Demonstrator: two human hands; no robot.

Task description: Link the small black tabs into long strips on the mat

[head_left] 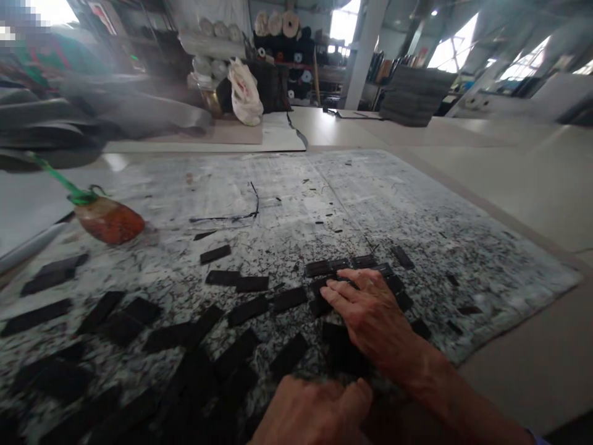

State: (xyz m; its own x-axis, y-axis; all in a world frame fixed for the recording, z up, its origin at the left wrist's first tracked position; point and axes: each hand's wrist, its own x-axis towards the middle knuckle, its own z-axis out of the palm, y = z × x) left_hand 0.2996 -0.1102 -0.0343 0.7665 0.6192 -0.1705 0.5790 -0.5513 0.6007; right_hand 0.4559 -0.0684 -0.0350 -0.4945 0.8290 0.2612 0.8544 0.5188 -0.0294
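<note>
My right hand reaches over the speckled white sheet, fingers stretched out and resting on a cluster of small black rectangular pieces. My left hand is at the bottom edge of the view, closer to me, with its fingers curled; whatever they may hold is hidden. Between and beside the hands lie more flat black pieces. To the left, many of these pieces overlap in a loose heap, while others lie singly on the sheet.
An orange-red rounded container with a green neck stands at left. Dark scraps and a thin black strip litter the sheet. Beyond are grey fabric, a whitish bag, a dark stack and shelved rolls.
</note>
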